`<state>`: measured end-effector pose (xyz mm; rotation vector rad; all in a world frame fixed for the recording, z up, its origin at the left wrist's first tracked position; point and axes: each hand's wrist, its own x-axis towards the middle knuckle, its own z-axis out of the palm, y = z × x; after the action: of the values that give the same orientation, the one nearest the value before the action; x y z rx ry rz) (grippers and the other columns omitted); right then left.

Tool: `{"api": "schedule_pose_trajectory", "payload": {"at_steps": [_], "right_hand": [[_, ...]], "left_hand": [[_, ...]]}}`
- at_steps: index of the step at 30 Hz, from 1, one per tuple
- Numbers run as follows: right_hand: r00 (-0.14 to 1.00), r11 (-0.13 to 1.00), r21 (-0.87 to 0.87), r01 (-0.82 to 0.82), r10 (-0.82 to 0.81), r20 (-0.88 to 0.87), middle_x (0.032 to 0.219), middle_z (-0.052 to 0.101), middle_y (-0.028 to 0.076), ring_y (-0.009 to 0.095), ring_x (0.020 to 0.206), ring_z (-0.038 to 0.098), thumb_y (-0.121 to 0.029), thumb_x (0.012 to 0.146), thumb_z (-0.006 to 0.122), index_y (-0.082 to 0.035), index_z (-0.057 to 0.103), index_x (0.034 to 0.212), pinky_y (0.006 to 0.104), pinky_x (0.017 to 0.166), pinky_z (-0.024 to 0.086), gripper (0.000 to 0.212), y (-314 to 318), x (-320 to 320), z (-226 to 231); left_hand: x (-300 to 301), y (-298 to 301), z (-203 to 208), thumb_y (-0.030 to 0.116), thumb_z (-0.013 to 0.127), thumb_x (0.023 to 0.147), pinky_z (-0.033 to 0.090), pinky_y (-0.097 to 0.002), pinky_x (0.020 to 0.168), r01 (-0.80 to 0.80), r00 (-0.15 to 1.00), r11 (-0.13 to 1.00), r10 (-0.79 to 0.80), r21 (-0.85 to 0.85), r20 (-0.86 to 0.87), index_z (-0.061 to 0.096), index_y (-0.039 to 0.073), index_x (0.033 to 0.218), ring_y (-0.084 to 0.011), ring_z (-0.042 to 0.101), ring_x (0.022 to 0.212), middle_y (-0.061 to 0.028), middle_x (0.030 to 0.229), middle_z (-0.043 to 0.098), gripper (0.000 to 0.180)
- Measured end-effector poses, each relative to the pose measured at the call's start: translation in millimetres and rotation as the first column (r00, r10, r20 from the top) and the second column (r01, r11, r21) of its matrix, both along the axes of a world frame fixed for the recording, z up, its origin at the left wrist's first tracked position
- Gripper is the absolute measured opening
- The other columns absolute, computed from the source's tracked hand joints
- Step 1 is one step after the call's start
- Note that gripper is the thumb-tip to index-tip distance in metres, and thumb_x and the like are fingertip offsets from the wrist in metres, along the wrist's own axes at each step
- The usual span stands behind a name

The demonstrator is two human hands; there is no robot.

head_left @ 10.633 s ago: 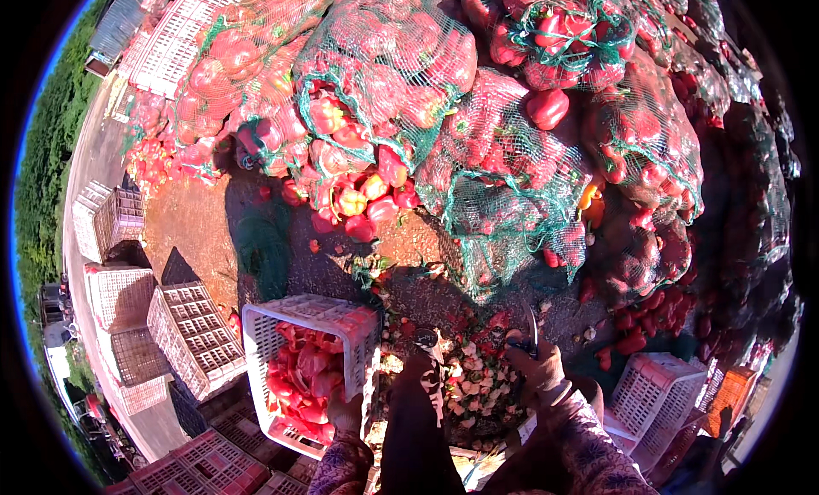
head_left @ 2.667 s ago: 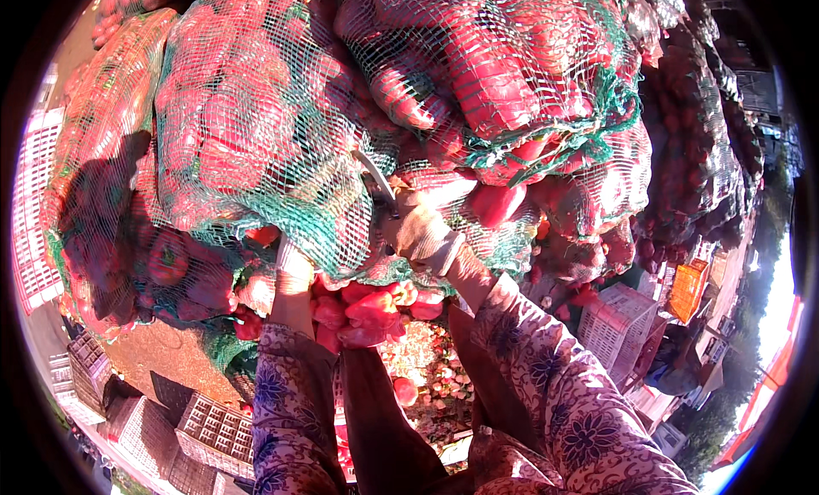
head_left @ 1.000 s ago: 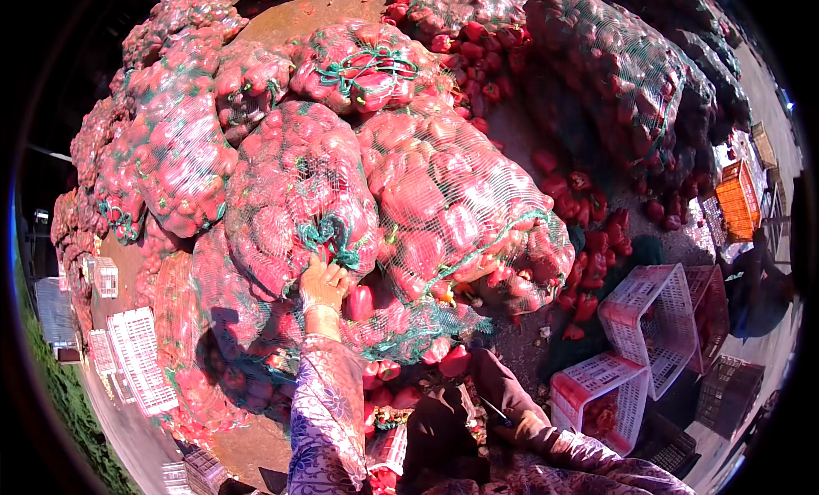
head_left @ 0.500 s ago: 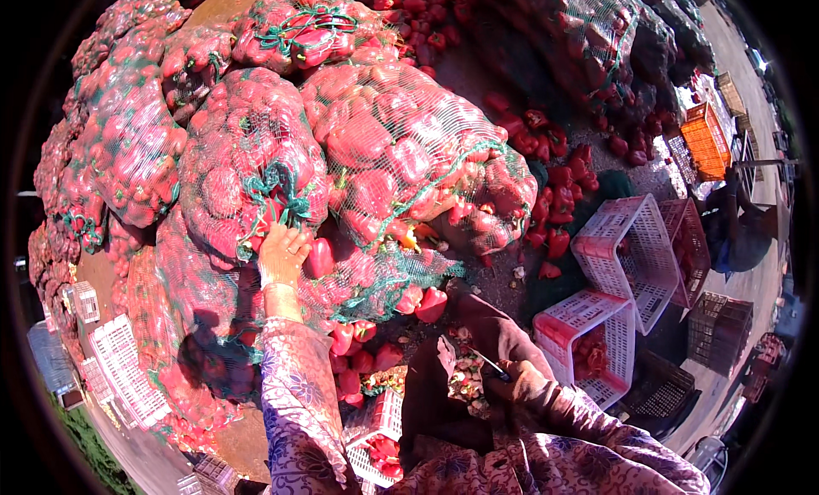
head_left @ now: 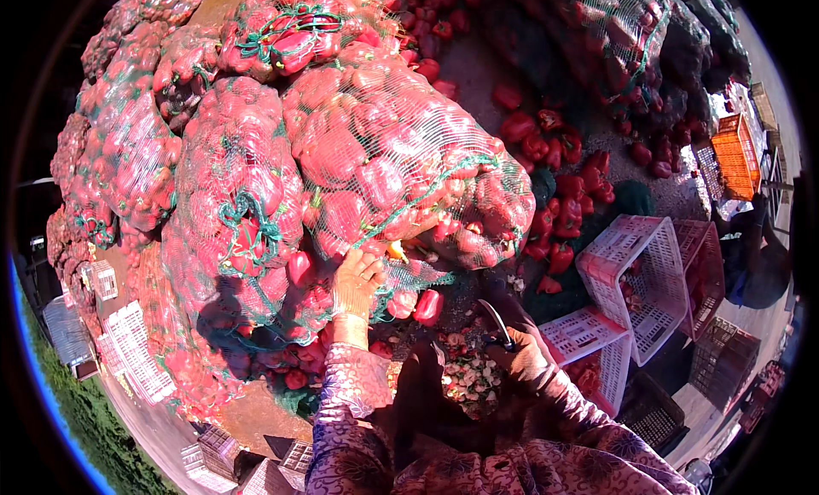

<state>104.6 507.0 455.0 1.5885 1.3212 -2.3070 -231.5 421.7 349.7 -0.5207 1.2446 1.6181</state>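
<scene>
My left hand reaches forward with its fingers curled at the loose lower edge of a green mesh bag full of red bell peppers; the netting under the fingertips is partly hidden. My right hand, lower and to the right, is closed round a knife with a thin curved blade pointing up. A tied mesh bag of peppers stands left of my left hand, its green cord knotted in front. Two loose red peppers lie just right of my left wrist. Cut pepper cores are heaped between my knees.
Pink plastic crates stand at the right, some tipped, with an orange crate farther off. Loose peppers are scattered beyond my right hand. More filled bags are piled at the left. A person is at the far right.
My left hand has left the knotted bag and moved right to the edge of the larger bag. My right hand has raised the knife so its blade points up. The view has shifted slightly.
</scene>
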Motion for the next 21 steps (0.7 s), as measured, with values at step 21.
{"api": "schedule_pose_trajectory", "payload": {"at_steps": [21], "right_hand": [[0.967, 0.958, -0.132, 0.255, -0.255, 0.022, 0.082, 0.061, -0.007, 0.004, 0.074, 0.055, 0.001, 0.081, 0.065, -0.007, 0.064, 0.101, 0.0211, 0.066, 0.046, 0.021, 85.1, 97.4, -67.3]], "left_hand": [[1.9, 93.2, -2.7, 0.044, 0.058, 0.092, 0.046, -0.0358, 0.07, 0.02, 0.995, 0.914, -0.056, -0.405, -0.078, 0.049, 0.01, 0.091, -0.0213, 0.054, 0.076, -0.0032, 0.081, 0.053, 0.035]]}}
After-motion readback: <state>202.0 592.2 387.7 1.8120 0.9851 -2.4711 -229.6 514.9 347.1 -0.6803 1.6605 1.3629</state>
